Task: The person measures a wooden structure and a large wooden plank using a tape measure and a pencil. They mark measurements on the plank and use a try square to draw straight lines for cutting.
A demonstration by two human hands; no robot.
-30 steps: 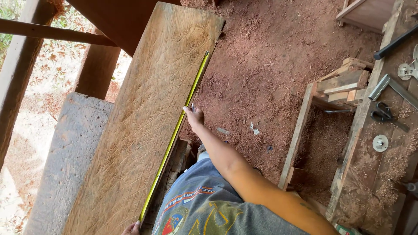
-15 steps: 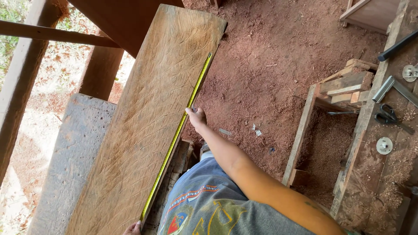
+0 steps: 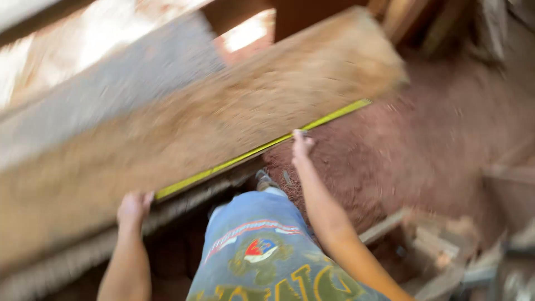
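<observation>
A: Along the near edge of the wooden plank (image 3: 184, 134), item 1: yellow tape measure (image 3: 262, 149), stretched flat, running from lower left to upper right.

B: Item 2, left hand (image 3: 132, 207)?

A: At the tape's lower end, fingers curled over the plank's edge where the tape stops. Whether they pinch the tape itself, I cannot tell; the view is blurred.

B: Item 3, right hand (image 3: 301, 145)?

A: Arm stretched forward, fingertips pressed down on the tape partway along its length, just at the plank's edge. Fingers look loosely bent, not wrapped around anything.

B: Item 4, the plank's position?

A: Lying slantwise across the view, resting on a rough grey slab (image 3: 111, 72) beyond it.

B: Surroundings?

A: Reddish dirt floor (image 3: 423, 139) to the right; pale timber offcuts (image 3: 440, 239) at lower right, too smeared to sort. Grey printed shirt (image 3: 267, 256) fills the bottom centre, between the 2 arms.
</observation>
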